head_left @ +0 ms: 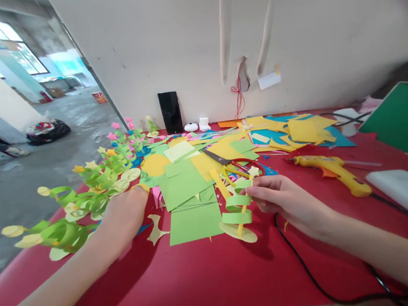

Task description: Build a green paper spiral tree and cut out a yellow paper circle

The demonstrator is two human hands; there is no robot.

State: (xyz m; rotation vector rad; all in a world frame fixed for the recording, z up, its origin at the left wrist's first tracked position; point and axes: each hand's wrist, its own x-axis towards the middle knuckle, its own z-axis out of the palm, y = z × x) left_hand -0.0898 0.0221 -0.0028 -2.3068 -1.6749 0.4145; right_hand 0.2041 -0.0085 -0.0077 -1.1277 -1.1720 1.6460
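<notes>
My right hand [281, 196] pinches a paper spiral tree [245, 217] near its top. The tree has a green paper coil around a yellow strip, a pale star [253, 171] at the tip and a pale yellow round base [239, 232], held tilted above the table. My left hand [129, 215] reaches down beside the pale paper discs [131, 174] at the left; its fingers are hidden behind the back of the hand, so I cannot see if it holds anything. Green paper sheets [195, 224] lie between my hands.
Several finished paper spirals [67, 234] line the left edge of the red table [200, 285]. Red-handled scissors [226, 160] lie on paper scraps. At the right are a yellow glue gun [335, 168], its black cable [300, 258] and a white block [401, 189]. A phone [170, 112] leans on the wall.
</notes>
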